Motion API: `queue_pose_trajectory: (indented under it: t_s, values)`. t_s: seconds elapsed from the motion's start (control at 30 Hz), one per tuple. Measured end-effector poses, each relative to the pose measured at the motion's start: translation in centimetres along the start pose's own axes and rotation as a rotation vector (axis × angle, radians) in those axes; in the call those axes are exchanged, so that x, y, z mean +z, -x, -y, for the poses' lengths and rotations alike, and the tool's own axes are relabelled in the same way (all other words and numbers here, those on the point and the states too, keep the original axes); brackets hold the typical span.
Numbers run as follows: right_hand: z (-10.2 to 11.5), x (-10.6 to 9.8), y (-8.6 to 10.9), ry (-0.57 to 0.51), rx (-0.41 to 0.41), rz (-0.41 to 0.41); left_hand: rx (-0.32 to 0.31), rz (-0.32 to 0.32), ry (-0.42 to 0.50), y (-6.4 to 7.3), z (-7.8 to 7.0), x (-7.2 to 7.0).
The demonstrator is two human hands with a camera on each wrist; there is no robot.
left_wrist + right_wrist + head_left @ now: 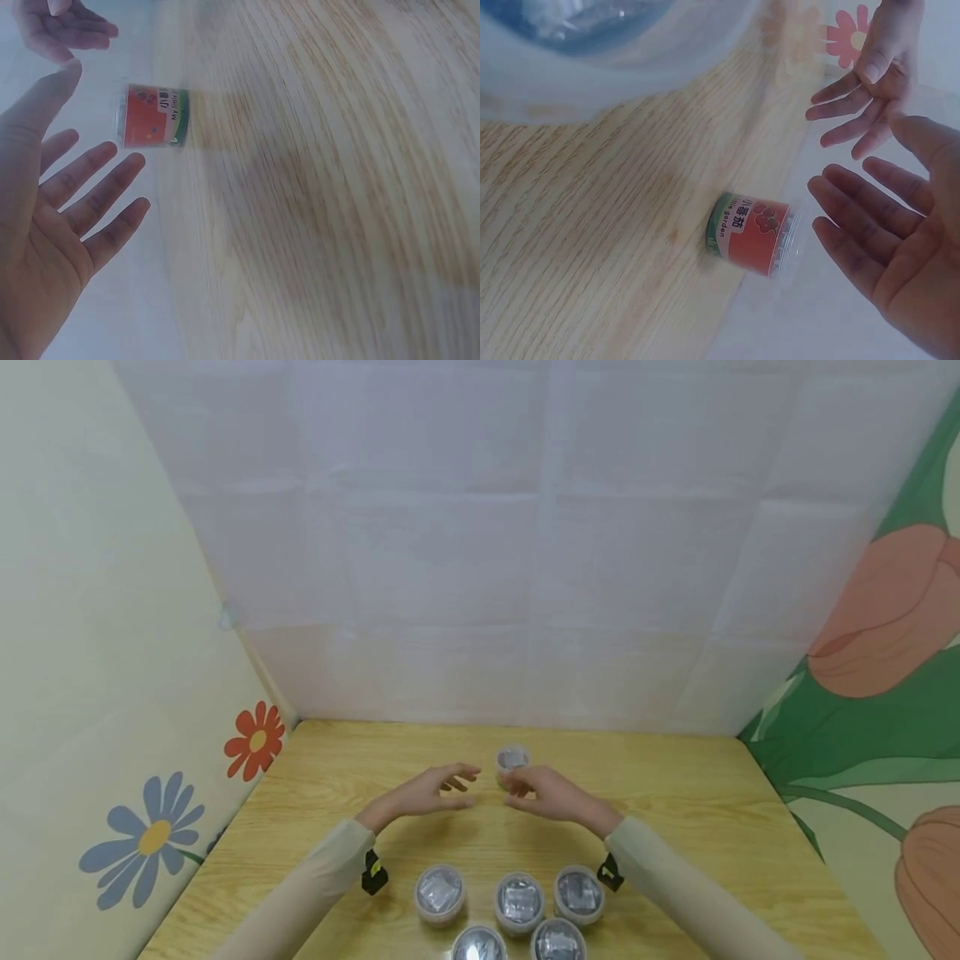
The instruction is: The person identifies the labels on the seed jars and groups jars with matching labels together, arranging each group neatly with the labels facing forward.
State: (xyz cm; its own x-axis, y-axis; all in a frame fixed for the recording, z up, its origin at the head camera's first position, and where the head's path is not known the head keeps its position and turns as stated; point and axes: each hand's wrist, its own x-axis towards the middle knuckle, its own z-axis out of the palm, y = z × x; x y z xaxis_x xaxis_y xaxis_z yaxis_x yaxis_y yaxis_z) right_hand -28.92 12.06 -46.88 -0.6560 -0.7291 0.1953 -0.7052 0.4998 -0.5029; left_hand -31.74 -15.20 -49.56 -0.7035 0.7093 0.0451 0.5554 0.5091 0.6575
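A small clear plastic tub [513, 757] stands by itself toward the back of the table. Its red and green label [754, 232] carries a tomato picture and the words "garden". My left hand [435, 791] hovers to the tub's left with fingers spread and holds nothing. On the other side, my right hand [553, 793] is just in front of the tub and overlaps its lower edge in the head view. In the right wrist view a gap shows between those fingers and the tub. Both palms face inward, and the left wrist view shows the tub [154, 116] beyond the left fingertips.
Several similar lidded tubs, among them one at left [439, 893] and one at right [579, 893], are grouped at the table's near edge, between the forearms. A white sheet [517, 568] hangs behind the wooden table [660, 827]. Flower-printed walls flank both sides.
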Motion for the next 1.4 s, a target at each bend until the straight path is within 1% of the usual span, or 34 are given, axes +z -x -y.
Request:
queue_pose_trajectory:
  t_s: [0.17,0.33,0.6,0.83,0.93,1.1,1.2,1.4]
  values:
    - [0.3,0.1,0.0,0.021,0.016,0.022,-0.009,0.003,-0.001,0.5,0.0,0.1]
    - [0.6,0.3,-0.1,0.029,0.020,0.035,0.005,0.009,0.000,0.9,0.2,0.3]
    - [1.0,0.9,-0.2,0.001,0.017,0.051,-0.002,0.033,0.035,1.7,-0.2,0.5]
    - [1.7,1.2,-0.4,0.066,0.012,0.082,-0.025,0.043,0.020,2.1,-0.2,0.6]
    - [2.1,1.1,-0.4,0.070,0.006,0.081,-0.015,0.040,0.022,2.2,-0.2,0.5]
    - [2.5,1.1,-0.6,0.072,-0.027,0.081,-0.001,0.030,0.016,2.3,-0.4,0.3]
    - [2.6,1.2,-0.6,0.070,-0.028,0.091,0.002,0.028,0.009,2.4,-0.5,0.2]
    - [2.8,1.6,-0.5,0.071,-0.036,0.117,0.024,0.027,0.030,2.7,-0.7,0.3]
